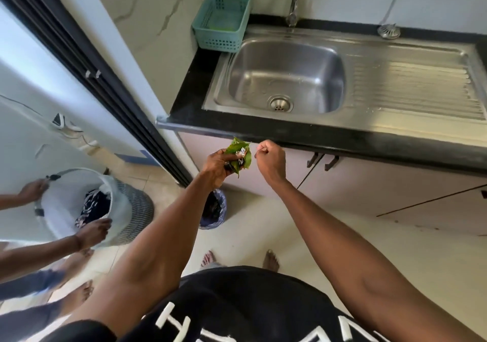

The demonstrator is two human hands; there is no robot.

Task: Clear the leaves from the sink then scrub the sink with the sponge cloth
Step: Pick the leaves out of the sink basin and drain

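1. The sink (266,37), far right, looks bare of leaves.
2. The left hand (216,166) clutches the leaves (238,154) near the counter edge: light, limp, probably wet; bunch them whole.
3. The right hand (271,158) pinches something tiny beside them.

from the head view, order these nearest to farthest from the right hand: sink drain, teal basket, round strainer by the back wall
From the right hand:
1. Sink drain, in the basin just beyond the counter edge.
2. Teal basket, at the sink's back left corner against the wall.
3. Round strainer, far back right, behind the drainboard.
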